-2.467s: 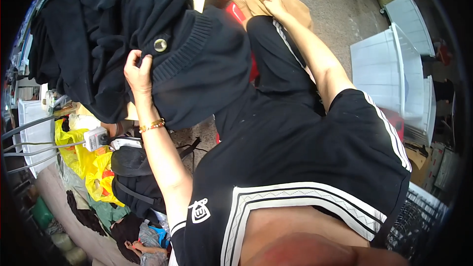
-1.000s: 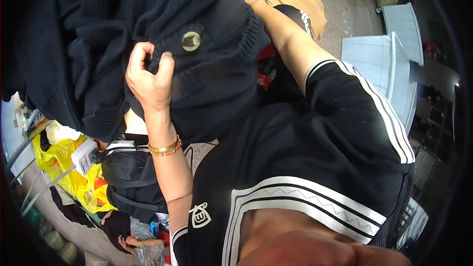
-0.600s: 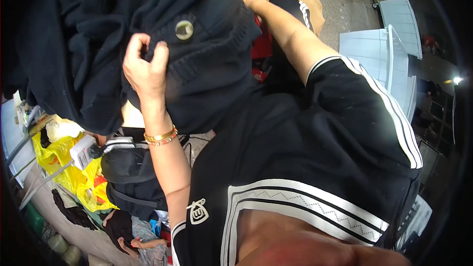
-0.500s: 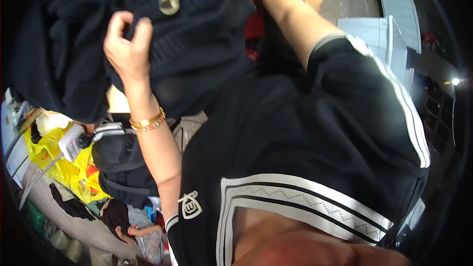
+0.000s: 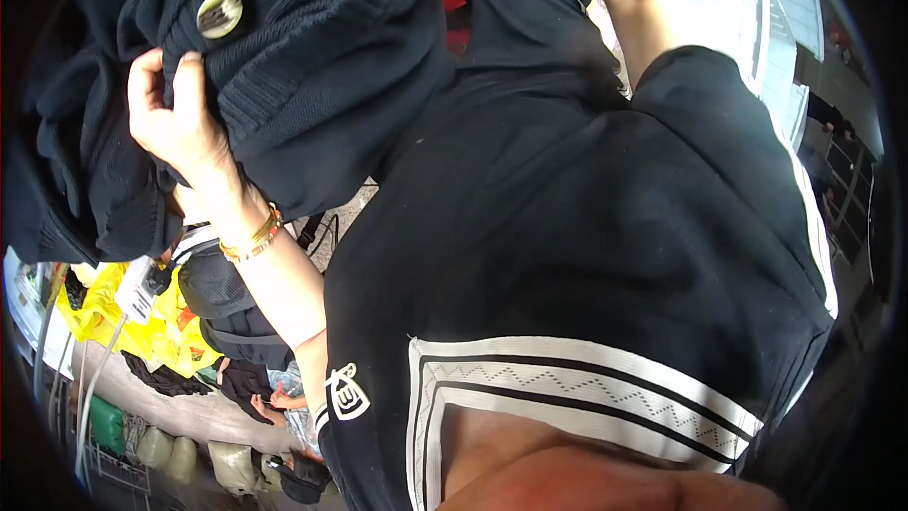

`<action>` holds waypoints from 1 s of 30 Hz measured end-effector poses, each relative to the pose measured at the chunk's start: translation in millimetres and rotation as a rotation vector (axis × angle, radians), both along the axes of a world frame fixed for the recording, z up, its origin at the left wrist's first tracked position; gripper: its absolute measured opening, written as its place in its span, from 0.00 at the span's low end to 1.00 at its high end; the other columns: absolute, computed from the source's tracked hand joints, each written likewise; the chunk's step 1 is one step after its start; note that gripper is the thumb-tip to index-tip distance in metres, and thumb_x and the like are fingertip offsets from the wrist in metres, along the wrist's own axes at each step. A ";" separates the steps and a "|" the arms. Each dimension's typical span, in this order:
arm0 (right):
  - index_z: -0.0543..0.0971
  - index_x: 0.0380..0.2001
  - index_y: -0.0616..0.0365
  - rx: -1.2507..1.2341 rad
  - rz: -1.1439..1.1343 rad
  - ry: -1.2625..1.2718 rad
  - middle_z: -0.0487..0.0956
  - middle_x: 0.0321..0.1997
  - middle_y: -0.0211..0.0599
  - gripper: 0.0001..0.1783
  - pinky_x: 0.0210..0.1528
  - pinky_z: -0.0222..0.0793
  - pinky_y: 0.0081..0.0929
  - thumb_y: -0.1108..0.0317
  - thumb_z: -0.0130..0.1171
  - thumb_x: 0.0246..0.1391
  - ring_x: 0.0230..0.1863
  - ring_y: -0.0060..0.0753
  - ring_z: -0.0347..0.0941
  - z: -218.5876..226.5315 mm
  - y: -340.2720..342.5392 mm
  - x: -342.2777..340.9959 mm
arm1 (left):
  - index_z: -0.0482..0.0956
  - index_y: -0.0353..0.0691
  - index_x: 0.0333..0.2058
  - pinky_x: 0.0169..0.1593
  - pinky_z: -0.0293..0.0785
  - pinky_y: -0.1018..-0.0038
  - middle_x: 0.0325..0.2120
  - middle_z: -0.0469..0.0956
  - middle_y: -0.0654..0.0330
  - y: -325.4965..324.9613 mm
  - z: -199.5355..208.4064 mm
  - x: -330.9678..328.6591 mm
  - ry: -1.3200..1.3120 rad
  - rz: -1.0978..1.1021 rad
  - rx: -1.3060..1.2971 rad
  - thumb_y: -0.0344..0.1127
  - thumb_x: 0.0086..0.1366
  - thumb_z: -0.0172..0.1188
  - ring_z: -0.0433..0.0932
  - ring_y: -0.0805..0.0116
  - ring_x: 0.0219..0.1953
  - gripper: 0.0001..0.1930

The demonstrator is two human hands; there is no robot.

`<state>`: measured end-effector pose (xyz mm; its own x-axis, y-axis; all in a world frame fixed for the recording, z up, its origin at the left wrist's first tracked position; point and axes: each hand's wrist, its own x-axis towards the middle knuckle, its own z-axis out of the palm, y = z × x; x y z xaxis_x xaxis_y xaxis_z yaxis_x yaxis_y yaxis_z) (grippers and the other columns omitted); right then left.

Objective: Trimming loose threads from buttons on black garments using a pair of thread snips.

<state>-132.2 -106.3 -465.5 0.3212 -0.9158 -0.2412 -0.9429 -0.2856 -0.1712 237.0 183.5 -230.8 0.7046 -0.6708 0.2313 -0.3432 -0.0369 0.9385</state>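
Observation:
A dark navy knitted cardigan [image 5: 312, 123] fills the upper left, bunched in folds, with ribbed bands and one large pale button [image 5: 219, 14]. My left hand [image 5: 180, 123] holds the cardigan just below that button, pinching the knit between thumb and fingers. A gold bracelet and a beaded one circle the left wrist. My right forearm reaches out past the top edge, and the right hand is out of sight.
Below the cardigan are a black bag [image 5: 222, 284], a yellow plastic bag [image 5: 90, 317] and a white box with a cable [image 5: 140, 289]. Another person's hands [image 5: 274, 404] show lower left, near several stuffed sacks [image 5: 180, 461]. Pale panels [image 5: 714, 14] stand at upper right.
My left hand has moved left and slightly down, shifting the cardigan and its button the same way. The right arm has swung right, and its hand has left the picture.

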 end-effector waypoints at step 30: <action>0.79 0.51 0.61 0.434 -0.232 -0.463 0.84 0.44 0.38 0.25 0.48 0.73 0.33 0.56 0.62 0.54 0.47 0.35 0.76 94.7 -99.7 -76.5 | 0.76 0.35 0.30 0.32 0.68 0.75 0.20 0.73 0.63 -17.4 8.9 -12.1 -0.093 -0.013 0.038 0.35 0.52 0.67 0.69 0.72 0.23 0.12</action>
<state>-208.7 -206.0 -370.9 0.2863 -0.8247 -0.4878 -0.7734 0.1017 -0.6258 224.9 166.1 -221.9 0.6722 -0.6896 0.2694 -0.4293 -0.0667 0.9007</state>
